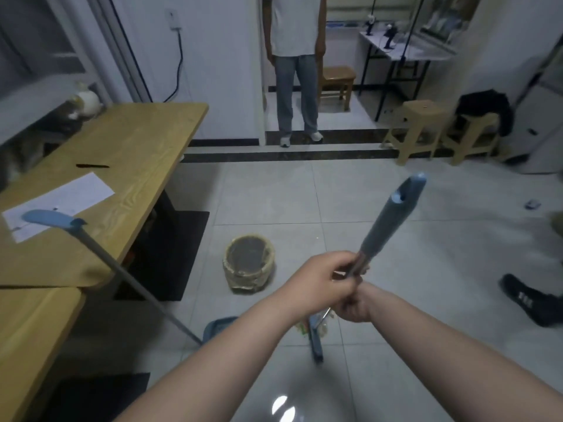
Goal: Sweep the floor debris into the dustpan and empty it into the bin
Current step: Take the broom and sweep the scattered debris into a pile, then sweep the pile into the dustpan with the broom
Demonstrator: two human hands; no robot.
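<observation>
Both hands grip the broom's metal shaft just below its blue-grey handle. My left hand is uppermost and my right hand is directly under it. The blue broom head rests on the tiled floor beside a small pile of light debris. A blue dustpan sits on the floor just left of it, partly hidden by my left forearm. Its long handle leans up against the wooden table. A woven bin with a dark liner stands on the floor beyond.
Wooden tables with a paper sheet and a pen line the left. A person stands in the doorway. Plastic stools stand at the far right, and another person's dark shoe is on the floor to the right.
</observation>
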